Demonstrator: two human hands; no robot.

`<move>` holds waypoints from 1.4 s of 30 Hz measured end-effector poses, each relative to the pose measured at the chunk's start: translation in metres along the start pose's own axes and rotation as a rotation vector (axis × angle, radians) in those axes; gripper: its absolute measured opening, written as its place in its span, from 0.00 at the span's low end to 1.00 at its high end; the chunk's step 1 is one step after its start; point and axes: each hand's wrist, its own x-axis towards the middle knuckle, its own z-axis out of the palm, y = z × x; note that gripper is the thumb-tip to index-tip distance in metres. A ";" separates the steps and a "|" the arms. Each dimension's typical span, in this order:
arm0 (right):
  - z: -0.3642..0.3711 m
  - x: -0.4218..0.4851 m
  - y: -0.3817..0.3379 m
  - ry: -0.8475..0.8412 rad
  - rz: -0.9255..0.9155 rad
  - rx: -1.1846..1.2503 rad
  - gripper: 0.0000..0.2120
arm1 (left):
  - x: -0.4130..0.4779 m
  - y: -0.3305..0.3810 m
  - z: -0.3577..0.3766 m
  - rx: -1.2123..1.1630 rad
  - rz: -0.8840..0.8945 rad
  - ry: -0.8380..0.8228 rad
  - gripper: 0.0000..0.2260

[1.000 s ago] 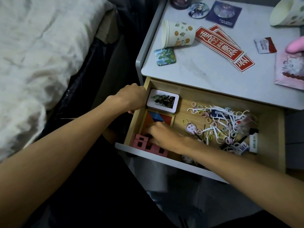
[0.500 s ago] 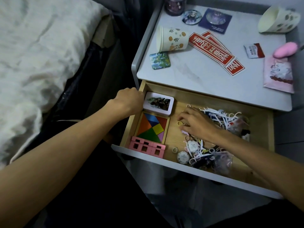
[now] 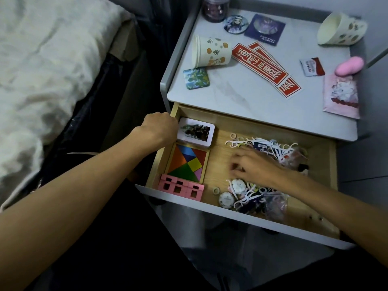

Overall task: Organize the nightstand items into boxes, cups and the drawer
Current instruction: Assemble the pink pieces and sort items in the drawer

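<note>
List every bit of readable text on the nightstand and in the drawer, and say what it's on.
"HONKAI", upside down, probably: purple card; second line too small.
Red strips: large white Chinese characters, too stylised to read.
Red-and-white sachet: print blurred.
Blue packet in the drawer: barcode, digits too small.
Round white discs: print too small.

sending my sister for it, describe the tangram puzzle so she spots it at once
Look in the open drawer below the nightstand top, left side. The tangram puzzle lies between a white picture tin and pink blocks; it alone is a wooden frame of bright coloured pieces.
</note>
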 end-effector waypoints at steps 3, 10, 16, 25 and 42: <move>0.010 0.013 -0.040 -0.135 -0.133 0.076 0.10 | 0.001 0.000 0.000 -0.004 -0.008 0.007 0.06; 0.012 0.014 -0.030 -0.283 -0.150 -0.008 0.03 | 0.003 -0.003 0.003 0.006 0.009 0.007 0.07; 0.004 0.033 0.001 0.086 0.022 0.050 0.09 | -0.001 0.000 -0.003 0.050 0.037 -0.007 0.09; 0.002 0.045 0.023 0.146 0.015 -0.384 0.10 | -0.001 0.001 -0.002 0.108 0.051 -0.001 0.10; -0.013 -0.008 0.042 -0.002 0.178 -0.161 0.21 | -0.020 0.013 -0.023 0.067 0.014 0.279 0.12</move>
